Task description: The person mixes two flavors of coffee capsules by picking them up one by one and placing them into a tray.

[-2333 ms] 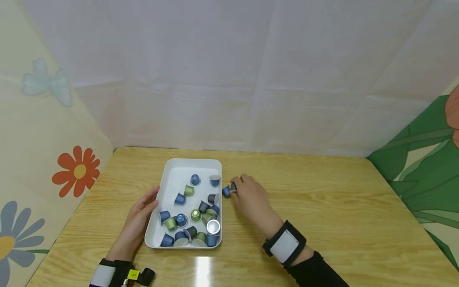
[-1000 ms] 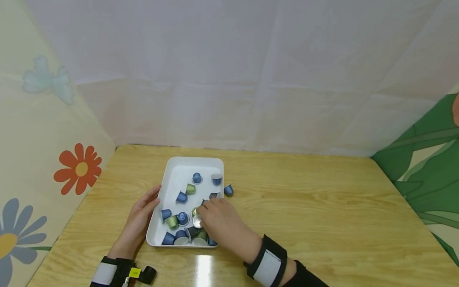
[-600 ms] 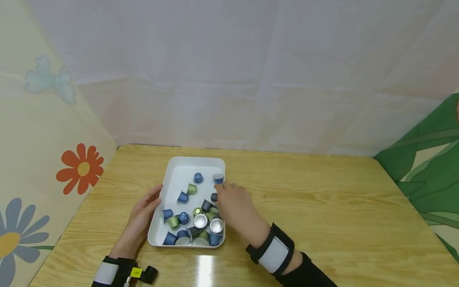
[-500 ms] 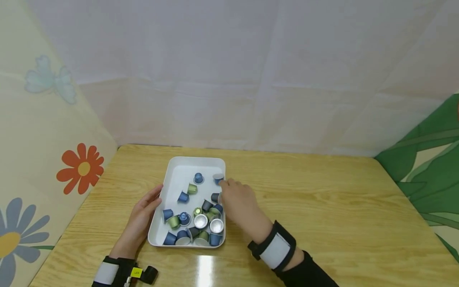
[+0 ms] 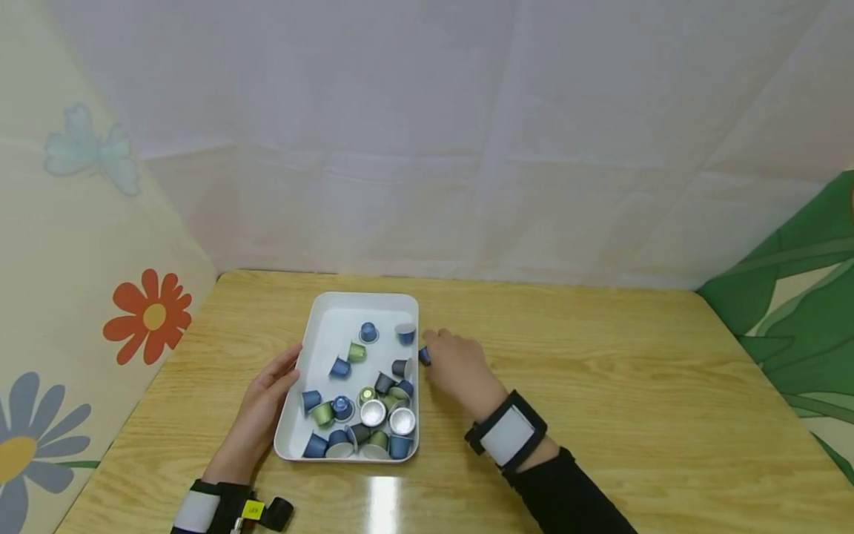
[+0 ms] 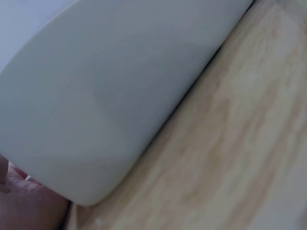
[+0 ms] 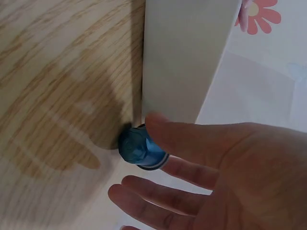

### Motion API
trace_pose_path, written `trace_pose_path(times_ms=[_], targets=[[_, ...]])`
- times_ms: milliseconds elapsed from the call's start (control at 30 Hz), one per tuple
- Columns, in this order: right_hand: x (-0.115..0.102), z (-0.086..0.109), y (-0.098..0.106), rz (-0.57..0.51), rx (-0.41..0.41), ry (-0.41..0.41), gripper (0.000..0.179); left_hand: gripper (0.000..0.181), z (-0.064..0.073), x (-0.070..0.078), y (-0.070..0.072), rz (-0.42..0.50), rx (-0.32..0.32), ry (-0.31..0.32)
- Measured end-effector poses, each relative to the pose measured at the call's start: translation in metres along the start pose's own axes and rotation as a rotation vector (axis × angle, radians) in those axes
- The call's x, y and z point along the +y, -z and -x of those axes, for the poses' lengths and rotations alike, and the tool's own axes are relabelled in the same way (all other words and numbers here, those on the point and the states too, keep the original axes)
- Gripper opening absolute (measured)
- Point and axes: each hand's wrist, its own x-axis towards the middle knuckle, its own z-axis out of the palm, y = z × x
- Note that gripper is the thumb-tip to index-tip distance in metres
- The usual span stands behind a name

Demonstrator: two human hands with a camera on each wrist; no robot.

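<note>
A white tray (image 5: 333, 311) holds several blue, green and dark coffee capsules, some tipped over and two with silver lids up. My left hand (image 5: 256, 411) rests against the tray's left side, fingers fairly straight. In the left wrist view, part of that hand (image 6: 31, 203) shows at the tray's corner. Just outside the right wall, my right hand (image 5: 460, 371) pinches a blue coffee capsule (image 5: 425, 356). Up close in the right wrist view, the thumb lies on the blue capsule (image 7: 136, 146) with a finger behind it; the other fingers are spread.
The wooden table (image 5: 600, 386) extends right of the tray, with a white cloth backdrop (image 5: 427, 185) behind it. Flower-printed panels (image 5: 153, 317) stand at both sides. A black wrist strap (image 5: 509, 434) is on each arm.
My right hand carried one capsule into the tray and let it go, silver lid up. It then moved back right, over the tray's wall, to the blue capsule outside. My left hand stayed put.
</note>
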Motion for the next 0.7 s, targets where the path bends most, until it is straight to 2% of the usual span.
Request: trace_pose_path(times_ms=[133,367,700], targets=[[0.000,-0.001,-0.005,-0.006,-0.026,0.020,0.033,0.050,0.001,-0.001,0.000,-0.001,0.000,0.003],[0.000,0.000,-0.010,0.031,-0.011,0.041,0.018,0.051,0.002,-0.002,0.001,-0.023,-0.017,-0.028],[0.002,0.003,-0.012,0.080,0.024,0.067,0.005,0.050,0.001,0.000,0.001,-0.030,-0.008,-0.018]])
